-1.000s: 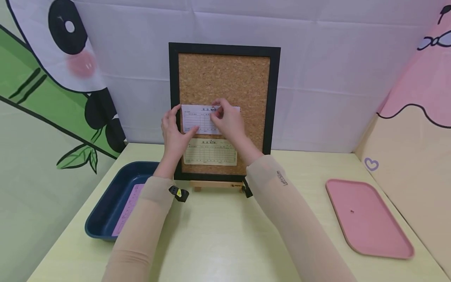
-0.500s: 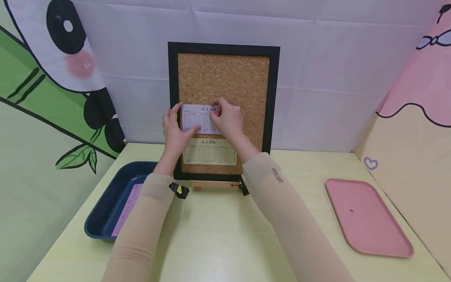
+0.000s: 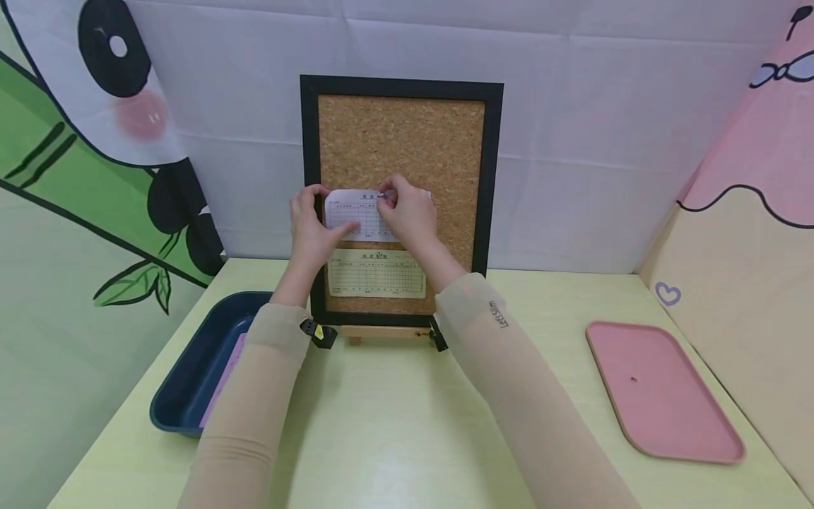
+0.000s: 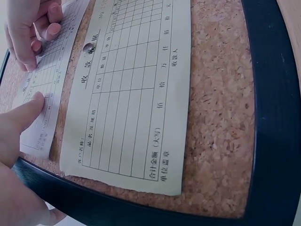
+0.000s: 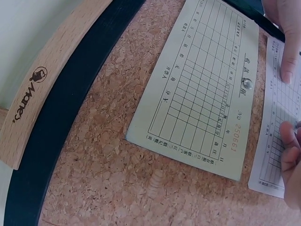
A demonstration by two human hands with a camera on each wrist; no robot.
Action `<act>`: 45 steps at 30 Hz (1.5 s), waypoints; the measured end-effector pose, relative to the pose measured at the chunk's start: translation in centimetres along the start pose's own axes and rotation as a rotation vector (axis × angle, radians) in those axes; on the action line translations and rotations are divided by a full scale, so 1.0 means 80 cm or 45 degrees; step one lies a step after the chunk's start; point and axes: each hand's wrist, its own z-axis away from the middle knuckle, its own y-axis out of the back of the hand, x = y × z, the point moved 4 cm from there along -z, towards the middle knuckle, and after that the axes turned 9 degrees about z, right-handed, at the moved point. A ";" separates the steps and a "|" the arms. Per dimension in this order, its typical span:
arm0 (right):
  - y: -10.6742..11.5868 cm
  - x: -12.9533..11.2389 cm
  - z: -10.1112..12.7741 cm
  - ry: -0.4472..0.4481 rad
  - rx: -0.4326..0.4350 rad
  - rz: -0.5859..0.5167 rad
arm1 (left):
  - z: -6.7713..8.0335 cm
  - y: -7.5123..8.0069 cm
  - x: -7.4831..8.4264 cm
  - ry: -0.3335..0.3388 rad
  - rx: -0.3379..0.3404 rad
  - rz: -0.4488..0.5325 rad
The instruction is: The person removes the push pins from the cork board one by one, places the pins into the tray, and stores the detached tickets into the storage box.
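Both sleeves are beige, the right one bearing dark lettering.

Right hand hides part of white receipt slip; shiny bit it pinches too small to identify. Left sleeve blocks part of purple sheet. Speck on pink tray tiny, maybe pushpin.

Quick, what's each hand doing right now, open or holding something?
Left hand: open, thumb pressing the white slip.
Right hand: closed, pinching what looks like a small pin at that slip.
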 end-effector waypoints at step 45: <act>-0.010 -0.012 -0.001 0.015 0.164 0.230 | 0.004 0.001 -0.013 0.047 0.128 0.119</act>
